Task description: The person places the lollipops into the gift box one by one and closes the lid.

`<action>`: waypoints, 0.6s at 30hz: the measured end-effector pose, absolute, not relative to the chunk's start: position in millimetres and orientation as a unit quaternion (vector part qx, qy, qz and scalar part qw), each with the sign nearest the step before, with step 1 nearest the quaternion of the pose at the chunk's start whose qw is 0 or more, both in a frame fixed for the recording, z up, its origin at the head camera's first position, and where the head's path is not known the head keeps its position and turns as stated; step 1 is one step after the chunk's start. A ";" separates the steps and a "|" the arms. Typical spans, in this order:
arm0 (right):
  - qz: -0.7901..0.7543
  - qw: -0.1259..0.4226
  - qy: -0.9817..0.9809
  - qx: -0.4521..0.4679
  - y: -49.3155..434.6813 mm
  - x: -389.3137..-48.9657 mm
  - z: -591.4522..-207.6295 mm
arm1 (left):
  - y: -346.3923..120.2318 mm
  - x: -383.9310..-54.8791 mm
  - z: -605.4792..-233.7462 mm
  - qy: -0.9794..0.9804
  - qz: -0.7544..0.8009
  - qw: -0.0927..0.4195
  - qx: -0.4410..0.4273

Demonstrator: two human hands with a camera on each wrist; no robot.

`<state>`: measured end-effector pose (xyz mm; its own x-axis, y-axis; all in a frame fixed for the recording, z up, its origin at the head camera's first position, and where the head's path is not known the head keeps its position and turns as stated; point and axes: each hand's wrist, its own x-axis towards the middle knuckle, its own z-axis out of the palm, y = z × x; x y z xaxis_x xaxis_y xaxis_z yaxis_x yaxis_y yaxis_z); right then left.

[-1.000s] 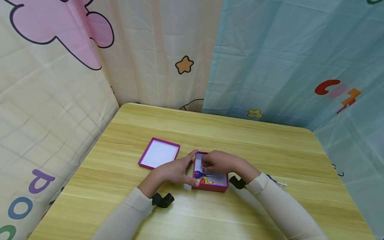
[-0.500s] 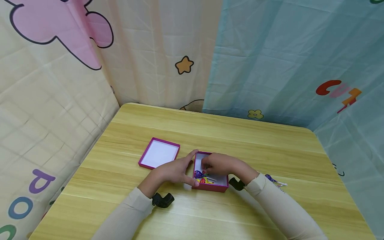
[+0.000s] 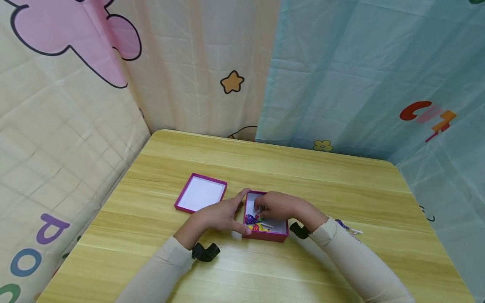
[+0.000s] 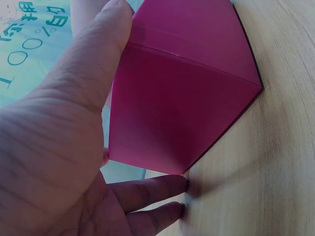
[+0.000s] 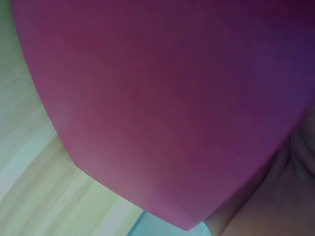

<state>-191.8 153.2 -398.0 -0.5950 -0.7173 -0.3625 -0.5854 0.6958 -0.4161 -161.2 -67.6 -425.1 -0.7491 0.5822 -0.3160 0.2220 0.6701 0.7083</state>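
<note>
An uncovered magenta box (image 3: 265,236) with a white inside stands on the table. My left hand (image 3: 219,215) holds it from the left, thumb at the near corner and a finger at the far one; in the left wrist view the thumb lies against the box wall and two fingertips touch the tabletop. My right hand (image 3: 282,205) reaches into the box with curled fingers, at a small red-and-green lollipop (image 3: 259,216) that they partly cover. Beside it lie a purple-wrapped lollipop (image 3: 250,219) and a yellow-and-red lollipop (image 3: 257,227). The right wrist view shows mostly the box wall (image 5: 147,113), hiding the fingertips.
The box's magenta-rimmed lid (image 3: 202,193) lies inside-up to the left, close to my left hand. More wrapped lollipops (image 3: 342,225) lie on the wooden table (image 3: 303,172) right of my right forearm, partly behind the sleeve. Printed curtains (image 3: 197,75) hang behind the table.
Inside the box, a white stick has shifted slightly toward the near side, and the red-and-green lollipop sits a little lower beside the purple one. Both hands have stayed nearly in place.
</note>
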 end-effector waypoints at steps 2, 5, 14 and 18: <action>-0.130 0.255 0.884 -0.369 154.5 -191.3 -396.5 | -67.3 -161.0 -424.7 0.874 0.333 0.271 0.228; -0.137 0.246 0.885 -0.372 158.1 -190.7 -393.8 | -67.0 -160.8 -424.1 0.874 0.332 0.271 0.228; -0.161 0.218 0.883 -0.382 171.3 -187.7 -385.9 | -66.9 -161.7 -424.2 0.875 0.328 0.265 0.238; -0.156 0.225 0.883 -0.381 168.5 -187.6 -388.0 | -66.8 -161.9 -424.5 0.874 0.330 0.265 0.238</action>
<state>-187.6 168.5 -388.0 -0.6085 -0.7432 -0.2780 -0.6033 0.6609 -0.4464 -161.9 -66.8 -424.5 -0.7460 0.5914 -0.3063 0.2415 0.6688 0.7031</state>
